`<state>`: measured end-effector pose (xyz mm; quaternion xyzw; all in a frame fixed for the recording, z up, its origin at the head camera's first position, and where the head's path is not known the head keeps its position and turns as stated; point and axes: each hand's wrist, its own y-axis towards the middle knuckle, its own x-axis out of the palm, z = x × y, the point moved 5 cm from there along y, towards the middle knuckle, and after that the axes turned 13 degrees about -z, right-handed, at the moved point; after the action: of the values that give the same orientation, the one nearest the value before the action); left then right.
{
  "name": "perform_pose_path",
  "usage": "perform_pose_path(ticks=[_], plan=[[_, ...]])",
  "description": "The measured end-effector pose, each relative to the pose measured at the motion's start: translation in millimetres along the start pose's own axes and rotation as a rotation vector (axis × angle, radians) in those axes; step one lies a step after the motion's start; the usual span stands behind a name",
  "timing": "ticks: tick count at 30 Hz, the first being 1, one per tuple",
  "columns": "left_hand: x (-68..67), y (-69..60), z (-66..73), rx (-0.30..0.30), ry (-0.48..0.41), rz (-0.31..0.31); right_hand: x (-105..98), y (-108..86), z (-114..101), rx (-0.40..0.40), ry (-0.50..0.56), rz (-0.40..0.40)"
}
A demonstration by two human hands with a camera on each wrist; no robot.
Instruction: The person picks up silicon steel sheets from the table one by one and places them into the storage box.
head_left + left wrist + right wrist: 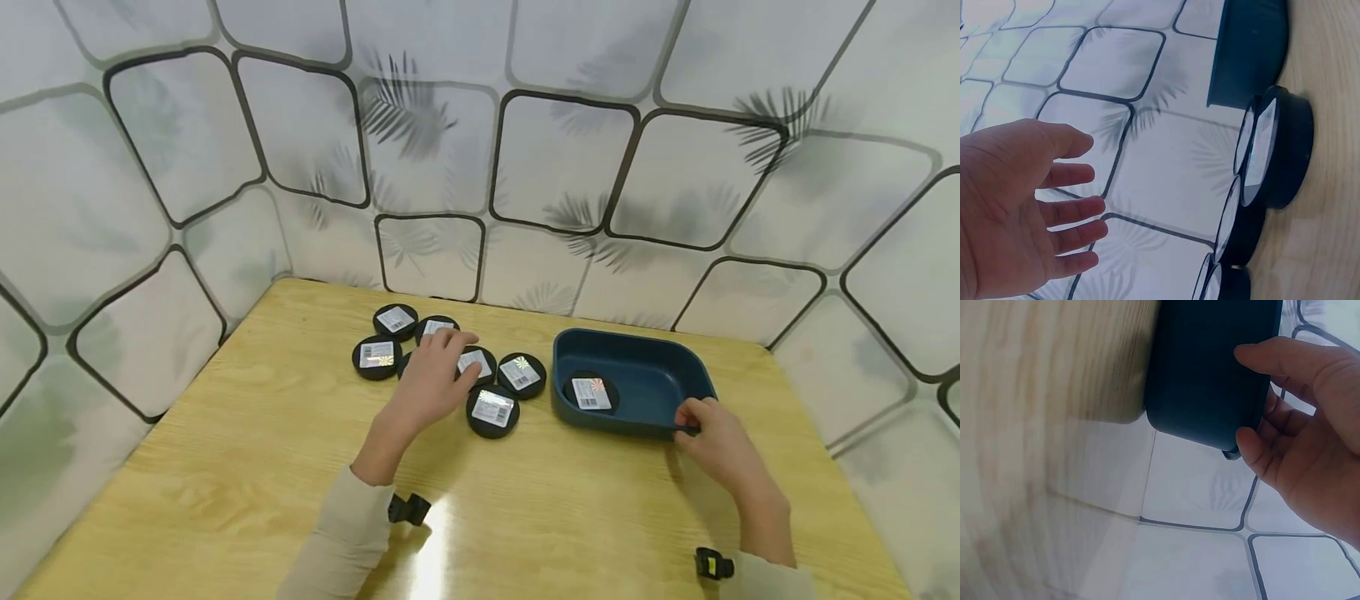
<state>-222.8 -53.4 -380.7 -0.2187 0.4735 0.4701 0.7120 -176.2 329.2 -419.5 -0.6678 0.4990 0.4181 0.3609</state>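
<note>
Left hand: you hold nothing; your fingers are loosely extended above the discs, grouped left of the tray, towards the back edge of the table.
Right hand: you pinch the tray's rim at its near right corner.
Tray: near the table's back right corner, with one disc inside at its left end.
Disc risk: they sit close together, so fingers landing on one could nudge its neighbours towards the back edge.
Tray risk: you hold only one corner, so a pull or downward press could swing or tip it and slide the disc inside.
Head view: only here do you see the tray's inside.
Left wrist view: your empty palm and its gap from the discs show clearly.
Right wrist view: your thumb lies against the tray's outer wall, barely visible from above.
</note>
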Motion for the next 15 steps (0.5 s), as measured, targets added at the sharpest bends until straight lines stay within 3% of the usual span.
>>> perform_pose_path(ticks=[7,15], plan=[[-18.0,-10.9,-17.0,-0.043,-0.006,0.004,7,1.8,-6,-0.013,0.016,0.011],[-24.0,-16.3,-53.4,-0.187,0.009,-0.062,1,1.1,0,-0.003,-0.012,0.002]])
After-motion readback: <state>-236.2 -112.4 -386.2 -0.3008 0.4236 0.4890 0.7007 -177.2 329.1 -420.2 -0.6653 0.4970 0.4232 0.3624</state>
